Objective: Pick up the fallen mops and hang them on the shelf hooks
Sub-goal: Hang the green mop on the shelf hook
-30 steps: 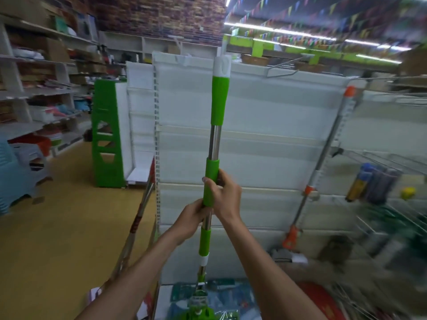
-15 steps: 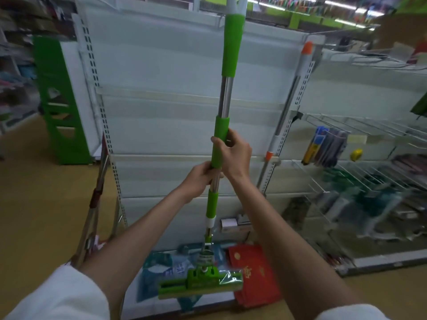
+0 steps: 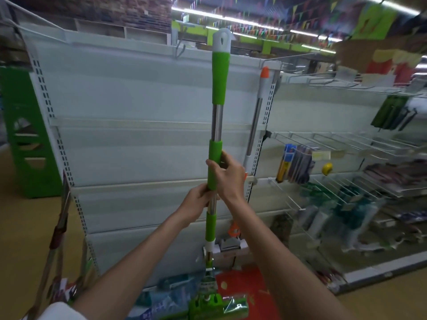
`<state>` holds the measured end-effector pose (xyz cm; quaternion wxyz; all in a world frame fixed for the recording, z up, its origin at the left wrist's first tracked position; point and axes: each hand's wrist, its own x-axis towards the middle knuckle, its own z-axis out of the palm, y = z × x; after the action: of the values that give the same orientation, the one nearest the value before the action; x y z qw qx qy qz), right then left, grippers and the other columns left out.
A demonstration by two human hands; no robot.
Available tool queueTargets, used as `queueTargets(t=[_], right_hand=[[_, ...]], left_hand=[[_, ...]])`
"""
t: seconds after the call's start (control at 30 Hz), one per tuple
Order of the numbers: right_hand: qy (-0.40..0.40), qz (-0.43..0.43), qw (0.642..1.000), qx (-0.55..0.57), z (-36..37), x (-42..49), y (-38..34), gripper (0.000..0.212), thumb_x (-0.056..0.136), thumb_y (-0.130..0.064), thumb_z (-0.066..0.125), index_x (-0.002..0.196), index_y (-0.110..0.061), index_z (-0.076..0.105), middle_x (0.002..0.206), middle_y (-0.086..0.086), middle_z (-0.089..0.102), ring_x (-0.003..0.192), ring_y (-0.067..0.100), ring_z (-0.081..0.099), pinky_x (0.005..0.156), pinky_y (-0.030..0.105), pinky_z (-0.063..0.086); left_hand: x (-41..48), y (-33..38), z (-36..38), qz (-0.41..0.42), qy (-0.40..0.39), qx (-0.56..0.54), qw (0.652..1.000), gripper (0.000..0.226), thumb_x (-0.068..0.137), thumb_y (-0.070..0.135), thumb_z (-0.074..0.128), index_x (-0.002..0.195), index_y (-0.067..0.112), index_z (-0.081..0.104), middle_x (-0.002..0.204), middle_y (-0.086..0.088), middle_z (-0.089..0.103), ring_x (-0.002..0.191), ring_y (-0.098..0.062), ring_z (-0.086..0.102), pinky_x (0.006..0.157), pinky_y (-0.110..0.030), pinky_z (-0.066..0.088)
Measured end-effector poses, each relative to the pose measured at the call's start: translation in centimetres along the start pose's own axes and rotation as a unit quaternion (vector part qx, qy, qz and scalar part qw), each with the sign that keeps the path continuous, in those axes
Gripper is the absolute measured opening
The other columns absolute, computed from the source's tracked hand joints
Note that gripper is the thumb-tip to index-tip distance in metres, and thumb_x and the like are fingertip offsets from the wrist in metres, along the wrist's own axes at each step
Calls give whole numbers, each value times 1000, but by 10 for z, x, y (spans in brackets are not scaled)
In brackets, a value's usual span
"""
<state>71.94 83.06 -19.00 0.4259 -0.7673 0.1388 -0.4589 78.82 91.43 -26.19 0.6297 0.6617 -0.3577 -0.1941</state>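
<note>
Between the two hands, upright and close in front of the person, runs the green mop (image 3: pixel 220 77). The right hand (image 3: pixel 228 174) is wrapped round its green middle sleeve. The left hand (image 3: pixel 196 202) grips the bare metal tube just below, so the two hands nearly touch. Below them the pole drops to the green sponge head (image 3: pixel 217 306), low by the shelf base; whether it is clear of the floor I cannot tell. Above them the pole rises to a white cap (image 3: pixel 222 41) with a hanging hole, level with the top edge of the white shelf panel (image 3: pixel 138 88).

Up and to the left of the cap, a metal hook (image 3: pixel 179 48) sticks out from the top rail. The step in hand looks like threading that hole onto the hook. It should go best if the pole is raised straight and carried left. The hole should be turned to face the hook's tip, with the lower hand steadying the shaft so the head does not swing. Both grips should stay closed until the weight sits on the hook.

Right of the hands, an orange-capped mop (image 3: pixel 254 116) stands along the shelf upright; whether it hangs there I cannot tell. Far to the left, a third mop (image 3: pixel 60 225) leans at the shelf's edge.
</note>
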Motion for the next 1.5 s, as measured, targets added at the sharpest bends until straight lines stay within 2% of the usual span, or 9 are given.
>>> queueTargets(t=[0.13,0.27,0.47,0.63,0.83,1.07,1.23,1.4,1.5], right_hand=[[-2,-13,1000,0,3,11,6,27,90,-20,75,115,-13,72,91,-10,67,87,8,65,81,27,56],[-23,-19,999,15,16,25,10,31,91,-20,74,121,-14,70,95,-10,68,90,6,65,84,27,57],[-23,-42,999,17,54,42,21,16,90,-21,75,105,-23,72,87,-10,73,84,1,67,75,25,56],[-39,-28,998,36,74,45,30,13,90,-20,75,98,-28,69,84,-13,71,82,-2,65,71,18,52],[-47,-27,997,53,89,47,35,8,90,-19,75,97,-18,71,83,-6,72,80,9,66,74,35,56],[-43,-36,997,55,99,50,31,11,87,-24,76,91,-16,70,80,-1,72,79,17,68,74,40,56],[-46,-29,998,44,105,51,30,12,87,-29,75,92,-19,71,83,-3,73,80,16,67,75,42,56],[-48,-21,998,32,109,52,34,20,86,-35,73,92,-17,68,82,0,71,79,20,67,74,45,56],[-49,-13,998,29,113,53,36,21,86,-37,72,92,-17,68,81,0,71,78,20,67,73,46,56]], left_hand=[[15,-5,-1,7,0,-14,1000,16,103,11,50,104,8,65,91,2,72,83,-8,70,75,-26,55],[28,-6,-14,26,2,-14,1000,16,103,11,50,107,9,66,89,3,72,82,-7,70,74,-25,56],[45,-13,-42,24,22,-10,999,17,103,13,52,102,18,68,87,8,75,84,-7,71,74,-25,55],[50,-24,-59,21,39,10,999,18,103,10,51,110,9,67,86,8,74,79,-4,70,70,-21,53],[50,-30,-73,11,55,39,998,17,103,6,49,108,5,65,76,12,70,69,2,63,65,-17,48],[48,-26,-83,1,62,58,996,17,104,5,45,106,4,62,70,16,69,65,3,63,62,-13,46],[45,-24,-87,-12,55,40,998,19,105,14,47,112,8,64,91,5,71,83,-5,68,74,-25,52],[44,-23,-84,-20,49,39,998,18,106,14,46,106,14,65,86,9,71,81,-6,66,73,-21,52],[46,-23,-86,-25,52,44,997,20,106,17,47,108,16,66,93,-2,70,88,-18,63,82,-40,54]])
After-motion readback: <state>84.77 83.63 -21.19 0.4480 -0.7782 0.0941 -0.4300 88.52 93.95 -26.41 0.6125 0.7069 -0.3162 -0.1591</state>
